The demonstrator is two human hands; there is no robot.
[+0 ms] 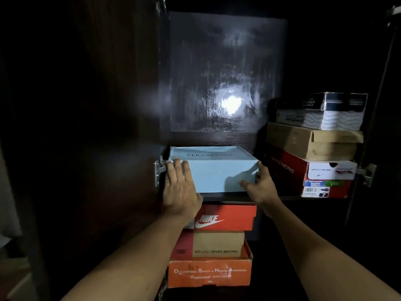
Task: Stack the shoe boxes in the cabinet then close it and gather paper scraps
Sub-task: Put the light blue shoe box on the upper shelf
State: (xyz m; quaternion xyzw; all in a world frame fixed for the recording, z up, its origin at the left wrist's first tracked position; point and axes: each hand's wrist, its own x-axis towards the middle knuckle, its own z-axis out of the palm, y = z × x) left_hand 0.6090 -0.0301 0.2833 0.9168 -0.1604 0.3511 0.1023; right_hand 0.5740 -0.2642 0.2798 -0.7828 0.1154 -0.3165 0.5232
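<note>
A light blue shoe box [213, 170] rests on a dark shelf inside the open cabinet. My left hand [180, 190] lies flat against its front left corner, fingers spread. My right hand [258, 185] presses its front right corner, thumb on the front face. Neither hand wraps around the box. Below the shelf, a red Nike box [225, 217] tops a brown and red box [217, 244] and an orange box [209, 273]. On the right of the shelf stands a second stack: a red Skechers box [303, 170], a brown box [310, 141], a black and white box [323, 111].
The cabinet's dark back wall [225, 79] shines with a light glare. The left door [86, 127] stands open, with a metal hinge [158, 170] beside the blue box. Another hinge [366, 173] sits at the right edge.
</note>
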